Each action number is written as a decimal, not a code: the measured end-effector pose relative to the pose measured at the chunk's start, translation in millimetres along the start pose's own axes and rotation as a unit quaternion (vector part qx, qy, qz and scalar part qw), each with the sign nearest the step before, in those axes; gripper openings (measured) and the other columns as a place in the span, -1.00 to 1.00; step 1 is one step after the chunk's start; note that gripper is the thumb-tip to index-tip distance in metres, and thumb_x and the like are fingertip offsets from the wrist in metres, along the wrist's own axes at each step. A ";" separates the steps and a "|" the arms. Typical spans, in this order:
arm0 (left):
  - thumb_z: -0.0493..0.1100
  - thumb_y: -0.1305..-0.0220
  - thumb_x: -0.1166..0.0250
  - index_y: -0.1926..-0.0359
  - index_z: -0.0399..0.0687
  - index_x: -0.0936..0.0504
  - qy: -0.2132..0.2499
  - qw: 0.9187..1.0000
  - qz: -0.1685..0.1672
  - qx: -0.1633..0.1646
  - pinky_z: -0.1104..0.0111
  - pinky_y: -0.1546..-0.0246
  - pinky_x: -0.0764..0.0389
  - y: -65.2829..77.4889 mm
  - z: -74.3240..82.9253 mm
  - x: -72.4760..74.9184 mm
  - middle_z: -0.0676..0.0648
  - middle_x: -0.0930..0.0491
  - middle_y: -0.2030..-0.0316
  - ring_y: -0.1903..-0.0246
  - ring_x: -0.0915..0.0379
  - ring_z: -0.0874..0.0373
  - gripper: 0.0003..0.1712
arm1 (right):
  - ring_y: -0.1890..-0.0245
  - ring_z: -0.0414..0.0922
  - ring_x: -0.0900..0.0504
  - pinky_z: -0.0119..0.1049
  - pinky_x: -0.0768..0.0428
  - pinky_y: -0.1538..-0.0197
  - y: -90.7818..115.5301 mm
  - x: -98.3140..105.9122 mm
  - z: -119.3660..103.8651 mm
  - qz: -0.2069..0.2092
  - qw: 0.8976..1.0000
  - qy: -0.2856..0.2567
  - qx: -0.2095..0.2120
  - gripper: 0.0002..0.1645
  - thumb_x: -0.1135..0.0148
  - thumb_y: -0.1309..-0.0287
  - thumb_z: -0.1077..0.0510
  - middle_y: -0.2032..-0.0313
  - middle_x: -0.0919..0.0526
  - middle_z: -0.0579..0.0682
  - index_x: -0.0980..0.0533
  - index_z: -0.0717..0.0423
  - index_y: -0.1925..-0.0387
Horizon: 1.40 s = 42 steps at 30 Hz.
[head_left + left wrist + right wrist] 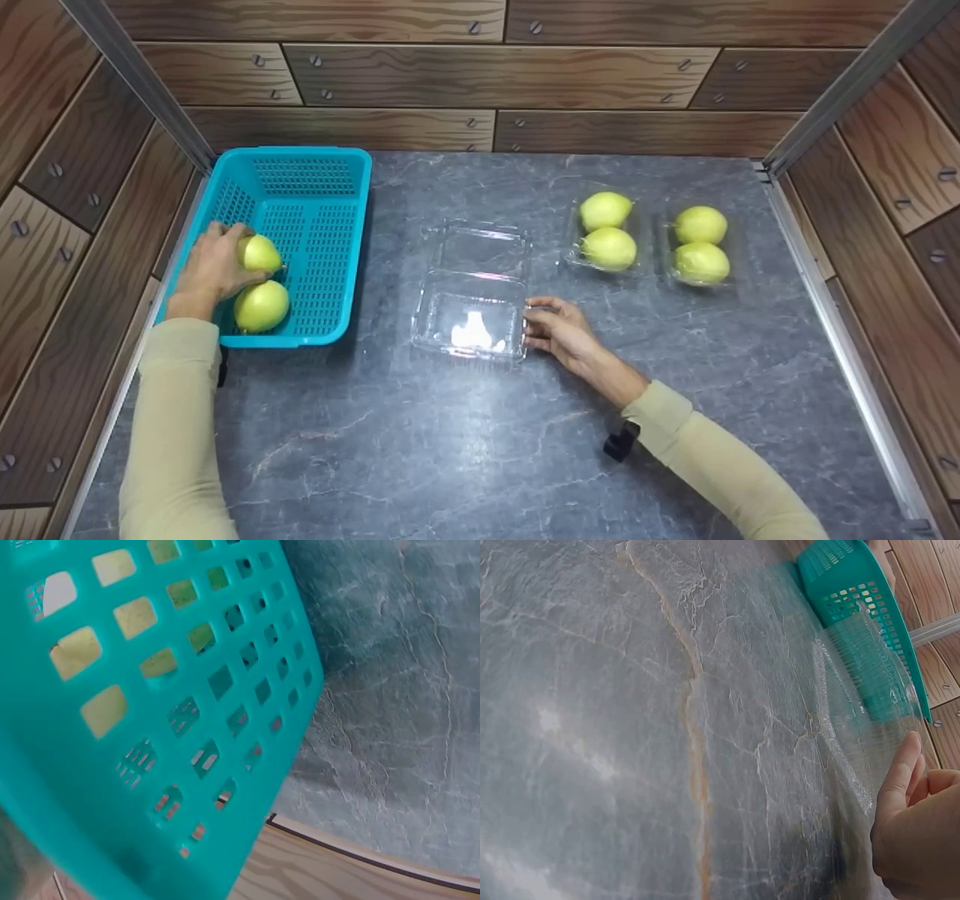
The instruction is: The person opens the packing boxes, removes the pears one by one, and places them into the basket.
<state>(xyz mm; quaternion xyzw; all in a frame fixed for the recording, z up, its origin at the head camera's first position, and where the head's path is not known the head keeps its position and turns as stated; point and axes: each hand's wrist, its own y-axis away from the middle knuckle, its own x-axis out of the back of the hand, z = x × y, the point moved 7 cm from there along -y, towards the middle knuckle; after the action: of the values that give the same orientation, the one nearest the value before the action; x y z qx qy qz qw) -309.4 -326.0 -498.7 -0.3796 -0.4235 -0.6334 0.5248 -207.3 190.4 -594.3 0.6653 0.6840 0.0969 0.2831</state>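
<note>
L hand [210, 266] grips farther yellow fruit [260, 253] in teal basket [358, 225], 2nd fruit [262, 306] just beside. R hand [570, 337] pinches open clear clamshell [474, 296] on counter [420, 450], prob. to steady it; two filled packs [573, 240] sit apart to its R, prob. for room.

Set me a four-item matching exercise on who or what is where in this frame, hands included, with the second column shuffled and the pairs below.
1. Left hand
2. Right hand
3. Turquoise basket
4. Open clear clamshell container

A. Between the two hands, with no fruit inside
B. Gripping a yellow fruit
C. At the edge of clear plastic
D. Perforated, with fruit inside

Pairs: 1-B, 2-C, 3-D, 4-A
</note>
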 end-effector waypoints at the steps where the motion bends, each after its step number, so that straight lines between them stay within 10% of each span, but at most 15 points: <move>1: -0.03 -0.24 -0.49 -0.43 -0.28 -0.33 0.000 1.000 0.000 0.002 -0.48 -0.12 -0.48 -1.0 -0.4 -0.8 -0.57 -0.25 -0.27 -0.18 -0.30 -0.54 -0.14 | 0.46 -0.22 -0.63 -0.36 -0.78 0.29 0.2 -0.1 0.0 0.000 1.000 0.000 0.000 -0.75 -0.22 -0.38 0.37 0.39 -0.60 -0.12 -0.46 0.13 -0.02; 29: 0.18 -0.33 -0.41 -0.54 -0.22 -0.27 0.017 0.999 -0.011 0.024 -0.44 -0.17 -0.48 -3.3 -2.8 -6.7 -0.59 -0.23 -0.34 -0.24 -0.29 -0.56 -0.04 | 0.46 -0.22 -0.62 -0.35 -0.78 0.28 0.9 -1.2 -1.5 -0.002 1.000 0.003 0.004 -0.77 -0.20 -0.39 0.38 0.38 -0.60 -0.12 -0.46 0.12 0.00; 42: 0.28 -0.46 -0.25 -0.49 -0.16 -0.40 -0.032 0.996 0.041 -0.070 -0.31 -0.26 -0.47 5.7 57.6 15.3 -0.41 -0.28 -0.43 -0.37 -0.24 -0.39 -0.17 | 0.44 -0.22 -0.62 -0.36 -0.77 0.27 -1.3 -1.7 -2.5 -0.003 1.000 0.007 0.005 -0.76 -0.21 -0.39 0.37 0.34 -0.57 -0.13 -0.46 0.13 -0.01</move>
<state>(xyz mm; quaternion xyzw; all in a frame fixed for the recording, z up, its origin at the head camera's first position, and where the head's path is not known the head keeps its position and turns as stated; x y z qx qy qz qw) -304.1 -277.9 -463.4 -0.4526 -0.3790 -0.6267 0.5088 -209.8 189.3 -592.4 0.6643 0.6882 0.0970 0.2751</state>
